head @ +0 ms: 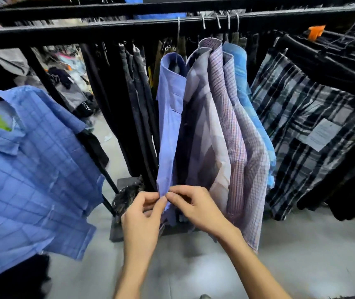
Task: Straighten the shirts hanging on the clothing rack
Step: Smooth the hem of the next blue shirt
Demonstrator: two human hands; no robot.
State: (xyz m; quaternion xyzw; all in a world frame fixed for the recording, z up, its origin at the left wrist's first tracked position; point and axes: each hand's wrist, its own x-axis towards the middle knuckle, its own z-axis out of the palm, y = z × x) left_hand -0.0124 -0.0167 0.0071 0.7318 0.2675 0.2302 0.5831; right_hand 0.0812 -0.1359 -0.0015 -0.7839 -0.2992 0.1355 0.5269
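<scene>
1. Both thumbs and forefingers are pinched together on the bottom hem of the plain blue shirt (170, 117); left hand (143, 214) and right hand (196, 207) meet there, fingertips nearly touching.
2. That shirt hangs at the left end of a bunched row on the rack's rail (129, 32), touching the grey shirt (204, 130) beside it.
3. A hard downward tug risks slipping its collar off the hanger; dragging sideways could skew its neighbours; the hem looks frayed and may tear.
</scene>
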